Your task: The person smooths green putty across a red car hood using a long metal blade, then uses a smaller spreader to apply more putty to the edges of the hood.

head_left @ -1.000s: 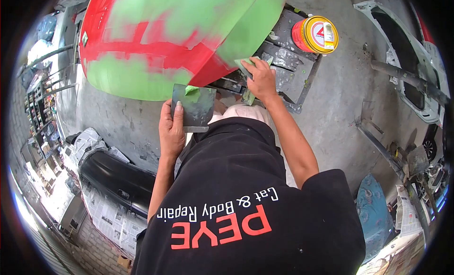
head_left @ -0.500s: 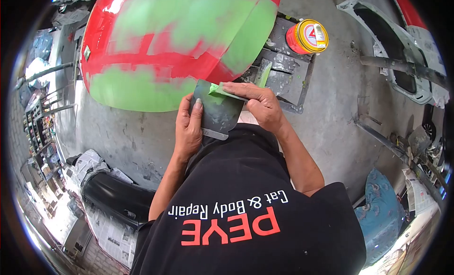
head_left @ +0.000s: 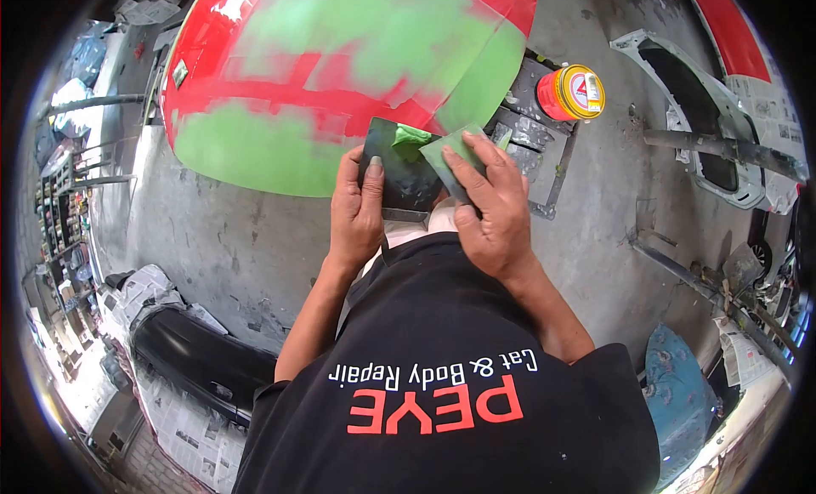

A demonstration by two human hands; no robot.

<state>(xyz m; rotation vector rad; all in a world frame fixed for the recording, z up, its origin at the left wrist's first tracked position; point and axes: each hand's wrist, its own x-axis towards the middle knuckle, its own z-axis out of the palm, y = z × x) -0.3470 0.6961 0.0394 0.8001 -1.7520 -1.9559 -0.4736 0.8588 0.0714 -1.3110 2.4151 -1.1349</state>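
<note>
My left hand (head_left: pixel 357 212) grips a dark, flat mixing board (head_left: pixel 403 181) by its left side, thumb laid on top. A dab of light green putty (head_left: pixel 411 135) sits near the board's far edge. In my right hand (head_left: pixel 500 218) is a flat putty spreader (head_left: pixel 437 156) smeared with green, fingers stretched along its face. The spreader overlaps the board's right side in this view. Just beyond both hands lies a red car hood (head_left: pixel 289 111) with broad green patches over it.
Right of the hood, a red and yellow tin (head_left: pixel 569 93) stands on a dark low stand (head_left: pixel 551 158). A pale car door panel (head_left: pixel 741 184) leans at the far right, near a metal bar (head_left: pixel 722 150). A black curved panel (head_left: pixel 191 349) rests on newspaper (head_left: pixel 200 447) at lower left.
My right hand has drawn the spreader off the putty toward the right and turned its face upward. The board in my left hand has shifted slightly right and away from me.
</note>
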